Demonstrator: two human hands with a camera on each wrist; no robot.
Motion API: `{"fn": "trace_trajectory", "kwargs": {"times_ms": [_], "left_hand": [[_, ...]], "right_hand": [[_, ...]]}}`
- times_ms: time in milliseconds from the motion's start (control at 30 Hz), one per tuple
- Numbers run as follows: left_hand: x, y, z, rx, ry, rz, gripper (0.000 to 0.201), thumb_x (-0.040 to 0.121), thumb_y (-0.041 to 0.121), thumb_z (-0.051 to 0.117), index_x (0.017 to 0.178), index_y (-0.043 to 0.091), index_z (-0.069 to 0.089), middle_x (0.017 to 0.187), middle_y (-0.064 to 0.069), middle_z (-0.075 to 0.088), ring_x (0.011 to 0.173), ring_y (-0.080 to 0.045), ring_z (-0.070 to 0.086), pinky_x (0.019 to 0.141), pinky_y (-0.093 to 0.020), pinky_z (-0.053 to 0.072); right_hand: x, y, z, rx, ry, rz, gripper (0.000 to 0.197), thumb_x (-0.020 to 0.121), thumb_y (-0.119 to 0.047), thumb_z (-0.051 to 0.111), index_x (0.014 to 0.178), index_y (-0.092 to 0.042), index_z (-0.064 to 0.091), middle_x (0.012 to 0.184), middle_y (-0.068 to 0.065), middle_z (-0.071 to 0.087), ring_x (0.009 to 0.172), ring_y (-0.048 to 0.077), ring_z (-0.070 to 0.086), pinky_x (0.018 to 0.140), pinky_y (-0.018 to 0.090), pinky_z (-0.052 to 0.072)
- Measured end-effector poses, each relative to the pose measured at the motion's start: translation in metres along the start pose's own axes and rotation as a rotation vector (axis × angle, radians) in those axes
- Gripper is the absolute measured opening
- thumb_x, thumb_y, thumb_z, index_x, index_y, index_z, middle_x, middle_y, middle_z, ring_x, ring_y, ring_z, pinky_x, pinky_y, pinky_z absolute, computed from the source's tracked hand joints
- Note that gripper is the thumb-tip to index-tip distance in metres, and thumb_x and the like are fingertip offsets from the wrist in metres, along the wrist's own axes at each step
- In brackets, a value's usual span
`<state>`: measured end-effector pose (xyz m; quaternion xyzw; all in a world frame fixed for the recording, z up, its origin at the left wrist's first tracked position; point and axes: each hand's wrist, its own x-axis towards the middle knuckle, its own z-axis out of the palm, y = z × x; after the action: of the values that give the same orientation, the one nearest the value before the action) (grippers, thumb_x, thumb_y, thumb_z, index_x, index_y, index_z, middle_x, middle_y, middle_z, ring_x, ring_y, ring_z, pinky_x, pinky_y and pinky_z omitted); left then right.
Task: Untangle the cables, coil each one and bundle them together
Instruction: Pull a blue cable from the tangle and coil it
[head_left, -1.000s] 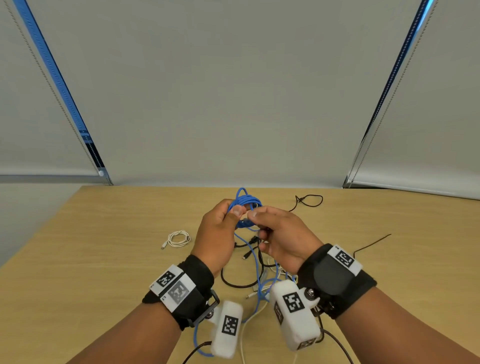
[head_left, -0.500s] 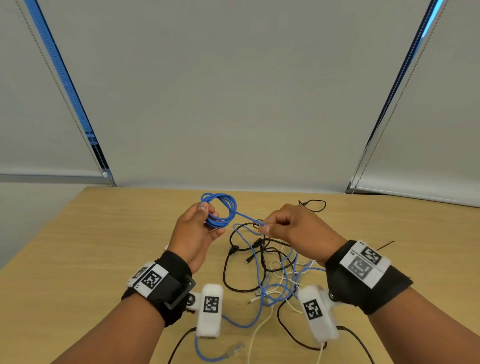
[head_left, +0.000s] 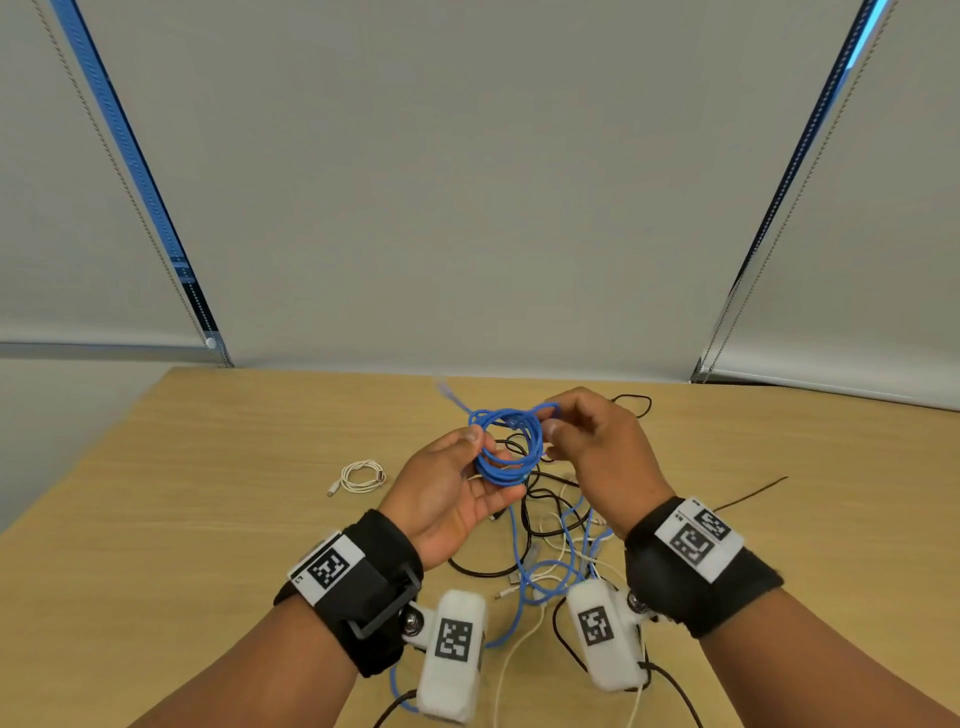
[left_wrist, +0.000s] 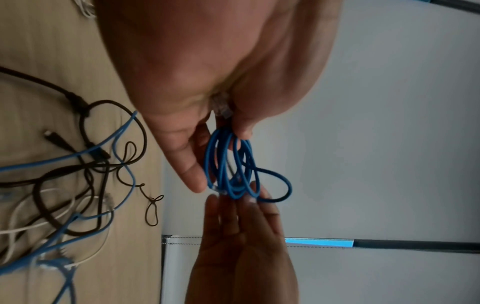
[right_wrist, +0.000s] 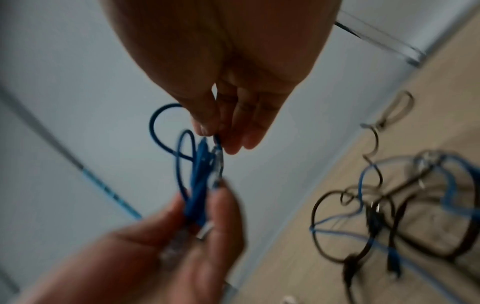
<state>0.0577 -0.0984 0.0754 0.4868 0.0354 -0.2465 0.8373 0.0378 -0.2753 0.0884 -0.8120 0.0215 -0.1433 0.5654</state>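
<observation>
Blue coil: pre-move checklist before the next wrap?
1. Left hand holds the blue coil: ok.
2. Right hand pinches the coil's far side: ok.
3. Coil lifted off the table: ok.
4. Free end with clear plug tucked in: not ok, it sticks out.
5. Coil free of the cable tangle below: cannot tell.
6. White coiled cable set apart, done: ok.
</observation>
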Motion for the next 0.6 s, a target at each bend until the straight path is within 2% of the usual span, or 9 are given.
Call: {"fn": "trace_trajectory", "kwargs": {"times_ms": [100, 200, 267, 333, 400, 433, 500, 567, 600], "left_hand": [[0.003, -0.008, 0.004, 0.010, 0.040, 0.067, 0.031, 0.109, 0.021, 0.039, 0.089, 0.007, 0.058, 0.102, -0.019, 0.069, 0.090, -0.028, 0.073, 0.078, -0.039, 0.060], [0.006, -0.004, 0.005, 0.001, 0.099, 0.203, 0.031, 0.109, 0.019, 0.039, 0.088, 0.008, 0.058, 0.102, -0.017, 0.072, 0.095, -0.026, 0.073, 0.084, -0.039, 0.057], [0.009, 0.000, 0.002, 0.092, 0.146, 0.269, 0.030, 0.109, 0.020, 0.040, 0.089, 0.009, 0.059, 0.099, -0.012, 0.075, 0.097, -0.025, 0.074, 0.087, -0.040, 0.057], [0.010, 0.001, -0.001, 0.279, 0.183, 0.328, 0.029, 0.109, 0.020, 0.040, 0.091, 0.011, 0.061, 0.099, -0.008, 0.078, 0.098, -0.022, 0.075, 0.085, -0.038, 0.057], [0.010, -0.001, -0.004, 0.440, 0.193, 0.379, 0.026, 0.108, 0.019, 0.041, 0.093, 0.013, 0.062, 0.097, -0.006, 0.079, 0.095, -0.019, 0.075, 0.082, -0.037, 0.058], [0.010, -0.002, -0.004, 0.486, 0.190, 0.396, 0.025, 0.108, 0.019, 0.042, 0.093, 0.012, 0.062, 0.095, -0.006, 0.079, 0.092, -0.019, 0.075, 0.083, -0.039, 0.059], [0.009, -0.005, -0.005, 0.556, 0.167, 0.421, 0.024, 0.107, 0.018, 0.043, 0.096, 0.008, 0.062, 0.091, -0.005, 0.079, 0.088, -0.019, 0.075, 0.087, -0.046, 0.058], [0.009, -0.007, -0.004, 0.604, 0.141, 0.440, 0.025, 0.107, 0.019, 0.044, 0.099, 0.007, 0.065, 0.093, -0.008, 0.076, 0.091, -0.028, 0.072, 0.090, -0.053, 0.055], [0.009, -0.007, -0.004, 0.598, 0.131, 0.436, 0.026, 0.107, 0.019, 0.045, 0.100, 0.006, 0.066, 0.096, -0.011, 0.075, 0.095, -0.032, 0.070, 0.092, -0.055, 0.054]], "right_hand": [[-0.002, 0.000, 0.002, 0.385, 0.019, 0.176, 0.015, 0.098, 0.002, 0.056, 0.095, -0.009, 0.066, 0.090, 0.009, 0.074, 0.080, 0.020, 0.074, 0.072, 0.031, 0.061], [-0.008, 0.006, 0.005, 0.498, -0.014, 0.316, 0.011, 0.100, -0.001, 0.054, 0.100, -0.008, 0.063, 0.092, 0.013, 0.072, 0.076, 0.021, 0.074, 0.068, 0.031, 0.060], [-0.012, 0.010, 0.009, 0.466, -0.058, 0.371, 0.011, 0.099, -0.002, 0.055, 0.103, -0.009, 0.063, 0.099, 0.014, 0.072, 0.079, 0.022, 0.074, 0.073, 0.035, 0.061], [-0.014, 0.010, 0.010, 0.248, 0.007, 0.293, 0.018, 0.097, -0.005, 0.059, 0.109, -0.018, 0.062, 0.105, 0.007, 0.067, 0.086, 0.019, 0.070, 0.079, 0.037, 0.059], [-0.012, 0.002, 0.007, -0.008, 0.145, 0.069, 0.026, 0.094, -0.010, 0.063, 0.111, -0.029, 0.061, 0.104, -0.002, 0.060, 0.087, 0.011, 0.062, 0.076, 0.029, 0.053], [-0.012, -0.004, 0.006, -0.084, 0.155, -0.056, 0.025, 0.093, -0.013, 0.063, 0.109, -0.032, 0.062, 0.102, -0.005, 0.059, 0.086, 0.007, 0.059, 0.074, 0.022, 0.049], [-0.012, -0.014, 0.008, -0.208, 0.030, -0.204, 0.016, 0.094, -0.019, 0.061, 0.102, -0.032, 0.067, 0.098, -0.011, 0.062, 0.086, 0.003, 0.059, 0.073, 0.017, 0.048], [-0.015, -0.018, 0.015, -0.338, -0.112, -0.209, 0.011, 0.095, -0.027, 0.060, 0.096, -0.028, 0.072, 0.093, -0.011, 0.066, 0.086, 0.004, 0.061, 0.079, 0.024, 0.051], [-0.016, -0.017, 0.018, -0.379, -0.128, -0.199, 0.013, 0.095, -0.029, 0.061, 0.096, -0.025, 0.073, 0.092, -0.009, 0.065, 0.085, 0.005, 0.062, 0.080, 0.028, 0.052]]}}
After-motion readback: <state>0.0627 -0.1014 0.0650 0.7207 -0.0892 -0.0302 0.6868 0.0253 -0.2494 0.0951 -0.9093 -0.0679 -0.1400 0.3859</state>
